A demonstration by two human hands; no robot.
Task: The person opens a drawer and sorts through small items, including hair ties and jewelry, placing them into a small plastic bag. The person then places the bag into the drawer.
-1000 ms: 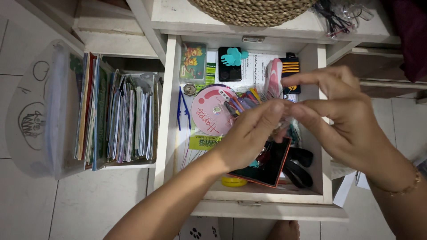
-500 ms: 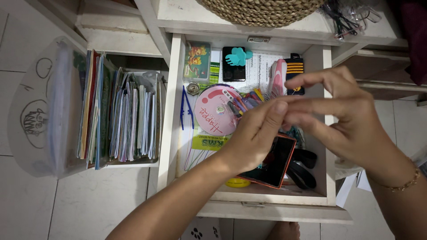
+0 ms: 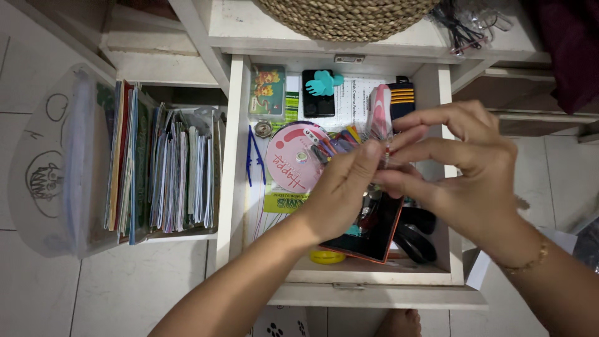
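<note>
Open white drawer [image 3: 236,187] above a tiled floor [image 3: 37,293], crammed full.
Left hand [image 3: 340,193] and right hand [image 3: 462,168] together pinch a small pink-capped item [image 3: 379,115]; files [image 3: 162,175] crowd the left.

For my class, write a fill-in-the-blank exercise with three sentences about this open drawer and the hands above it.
1. Both hands, the left hand and the right hand, meet above an open white ____.
2. The disc lying in the drawer is coloured ____.
3. A thin bracelet circles the ____ wrist.

Missing words: drawer; pink; right
</note>
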